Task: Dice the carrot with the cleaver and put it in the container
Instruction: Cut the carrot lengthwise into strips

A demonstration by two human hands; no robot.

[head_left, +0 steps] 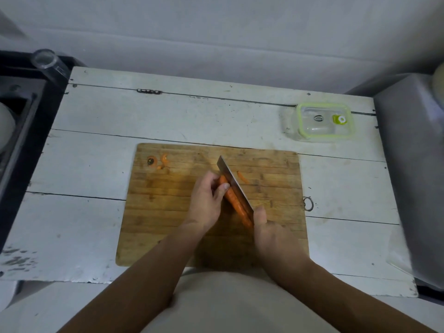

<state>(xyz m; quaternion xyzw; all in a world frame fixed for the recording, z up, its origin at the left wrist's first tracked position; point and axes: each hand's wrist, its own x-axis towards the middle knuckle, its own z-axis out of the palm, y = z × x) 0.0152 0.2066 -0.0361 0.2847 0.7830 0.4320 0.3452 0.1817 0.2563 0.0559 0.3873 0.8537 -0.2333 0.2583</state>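
Wood, counter (pixel 96 164): white-painted planks, scuffed, with dark seams running left to right.
Offcuts (pixel 157 161): orange carrot end and curled peel scraps at the far left corner of the cutting board.
Cutting board (pixel 168 212): rectangular, bamboo-strip grain, worn surface; metal ring on the right edge.
Left hand (pixel 206 203): fingers curled over the carrot, thumb pressed against its side, pinning it to the board.
Carrot (pixel 234 200): orange, tapered, lying mid-board; long axis diagonal from far left to near right.
Cleaver (pixel 234 182): flat steel blade, parallel with the carrot, touching its right side.
Right hand (pixel 272 234): wrapped around the cleaver handle.
Container (pixel 320 122): clear rectangular box, green-rimmed lid on, far right of the counter, well apart from the board.
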